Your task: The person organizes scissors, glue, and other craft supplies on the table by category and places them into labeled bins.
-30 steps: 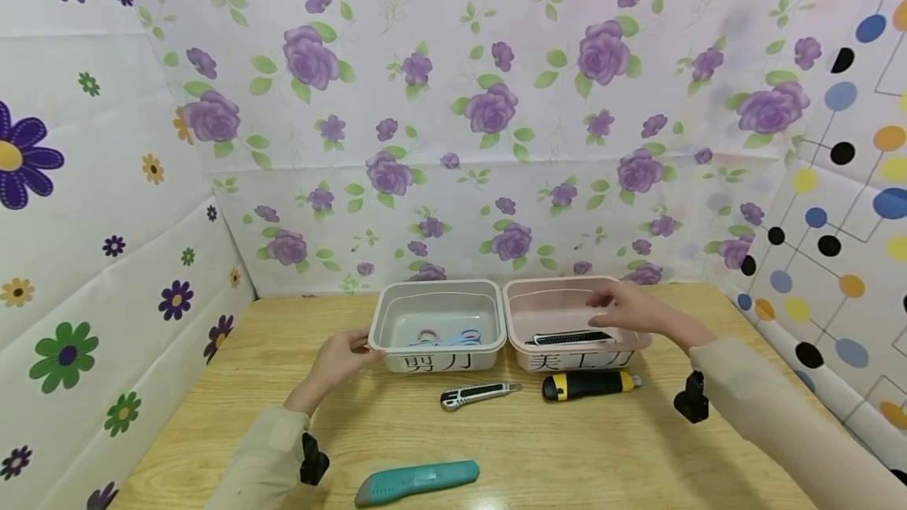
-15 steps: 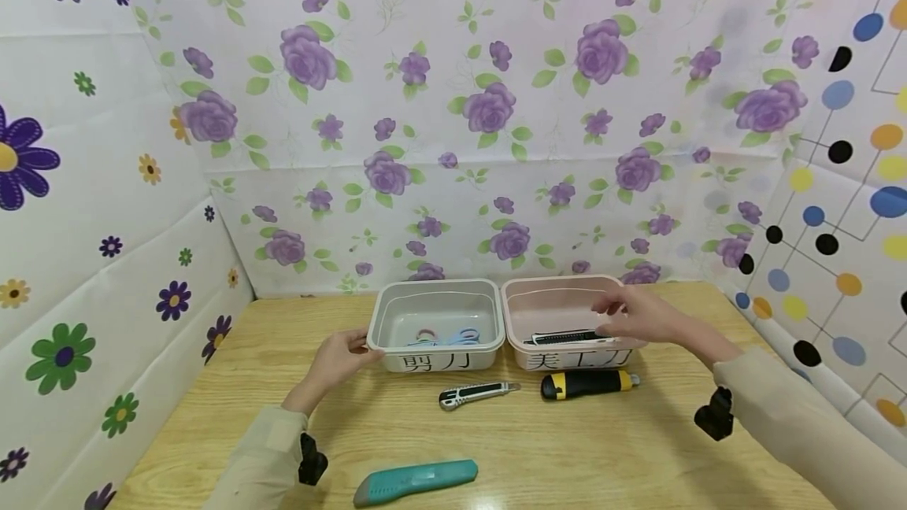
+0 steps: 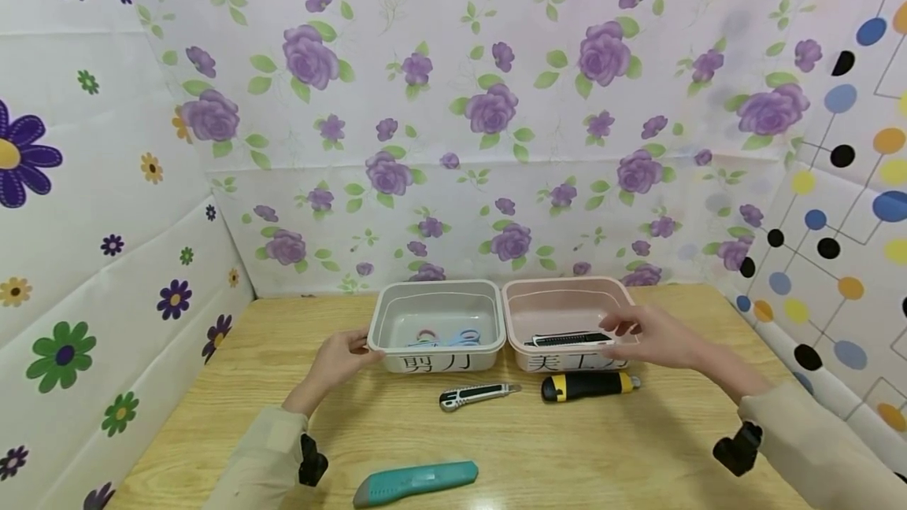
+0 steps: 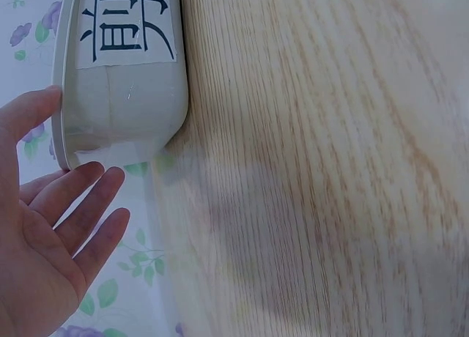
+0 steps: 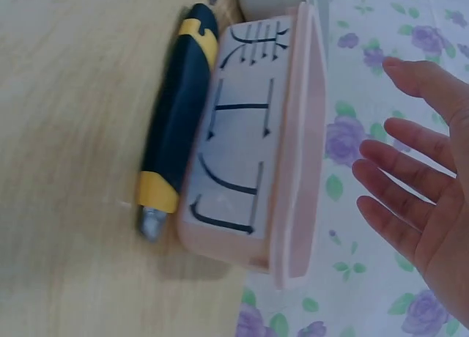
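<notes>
A grey bin (image 3: 386,360), labelled in front, has scissors (image 3: 464,338) with pale blue handles inside. My left hand (image 3: 338,362) touches its near left corner, thumb and index finger at the rim, the other fingers loose in the left wrist view. Beside it stands a pink bin (image 3: 560,282) with a black-and-white utility knife (image 3: 572,338) lying in it. Over that bin's near right corner is my right hand (image 3: 660,339), fingers spread and holding nothing; the right wrist view shows it apart from the bin (image 5: 297,139).
On the wooden table (image 3: 553,455) before the bins lie a silver-and-black utility knife (image 3: 475,396) and a black-and-yellow tool (image 3: 586,386) with a metal tip. A teal utility knife (image 3: 418,482) lies at the near edge of view. Patterned cloth (image 3: 453,116) encloses the back and sides.
My right hand has drawn back from over the pink bin, toward the right and nearer to me. The left hand stays at the grey bin's corner.
</notes>
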`<state>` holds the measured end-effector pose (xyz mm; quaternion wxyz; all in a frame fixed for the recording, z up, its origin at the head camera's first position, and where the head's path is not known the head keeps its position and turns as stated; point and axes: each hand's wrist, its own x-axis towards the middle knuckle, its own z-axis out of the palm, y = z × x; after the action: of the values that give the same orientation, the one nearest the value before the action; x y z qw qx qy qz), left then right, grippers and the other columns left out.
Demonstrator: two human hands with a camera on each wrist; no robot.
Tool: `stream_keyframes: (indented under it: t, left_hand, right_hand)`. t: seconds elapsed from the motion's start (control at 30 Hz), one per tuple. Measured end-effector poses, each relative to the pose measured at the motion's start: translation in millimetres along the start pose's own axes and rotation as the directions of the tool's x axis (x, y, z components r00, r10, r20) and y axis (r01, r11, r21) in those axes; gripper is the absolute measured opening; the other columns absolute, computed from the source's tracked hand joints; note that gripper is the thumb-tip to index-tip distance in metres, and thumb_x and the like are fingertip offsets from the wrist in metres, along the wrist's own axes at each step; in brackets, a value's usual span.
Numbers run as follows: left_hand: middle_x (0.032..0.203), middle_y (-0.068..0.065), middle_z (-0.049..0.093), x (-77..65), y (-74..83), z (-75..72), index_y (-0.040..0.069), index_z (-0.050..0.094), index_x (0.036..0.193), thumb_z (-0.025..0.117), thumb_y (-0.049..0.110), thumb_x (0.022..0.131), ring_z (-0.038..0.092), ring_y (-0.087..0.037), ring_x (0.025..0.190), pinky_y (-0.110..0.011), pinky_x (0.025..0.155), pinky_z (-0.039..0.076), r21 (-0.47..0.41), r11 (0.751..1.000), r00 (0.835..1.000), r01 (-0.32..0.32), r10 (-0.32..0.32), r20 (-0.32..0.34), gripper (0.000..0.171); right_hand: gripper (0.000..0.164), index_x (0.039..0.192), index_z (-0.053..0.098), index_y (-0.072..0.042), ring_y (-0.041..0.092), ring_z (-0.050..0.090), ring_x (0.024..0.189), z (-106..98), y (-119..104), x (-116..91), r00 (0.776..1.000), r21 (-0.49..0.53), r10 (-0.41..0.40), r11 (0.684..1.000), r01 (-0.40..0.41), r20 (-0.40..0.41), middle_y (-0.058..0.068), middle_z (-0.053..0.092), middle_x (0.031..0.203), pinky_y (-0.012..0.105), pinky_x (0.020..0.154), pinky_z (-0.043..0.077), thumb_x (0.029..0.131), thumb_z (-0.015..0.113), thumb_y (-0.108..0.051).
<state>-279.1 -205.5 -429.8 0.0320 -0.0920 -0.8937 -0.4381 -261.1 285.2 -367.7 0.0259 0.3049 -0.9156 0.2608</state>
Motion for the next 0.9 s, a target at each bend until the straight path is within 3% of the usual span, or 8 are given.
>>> stream_keyframes:
  t: [0.67,0.9]
  left_hand:
    - [0.111,-0.02,0.062,0.2,-2.0,0.7,-0.007,0.051,0.124,0.072,0.022,0.078,0.063,-0.027,0.093,-0.033,0.073,0.053,0.01,1.0,1.0,0.001,-0.001,-0.016,0.058]
    - [0.111,-0.02,0.061,-0.2,-0.5,1.0,-0.007,0.051,0.125,0.072,0.021,0.078,0.063,-0.027,0.093,-0.033,0.073,0.053,0.01,1.0,1.0,0.004,-0.004,-0.017,0.058]
  right_hand:
    - [0.042,0.106,0.064,-0.003,0.022,0.06,0.084,35.4,18.6,-38.9,0.999,0.079,0.043,0.996,-0.041,-0.018,0.007,0.065,0.098,0.035,0.069,0.05,0.076,0.074,-0.03]
    - [0.037,0.104,0.065,-0.008,0.024,0.059,0.087,49.7,34.7,-45.1,0.997,0.033,0.04,0.999,-0.038,-0.06,0.005,0.065,0.099,0.035,0.068,0.048,0.074,0.075,-0.028]
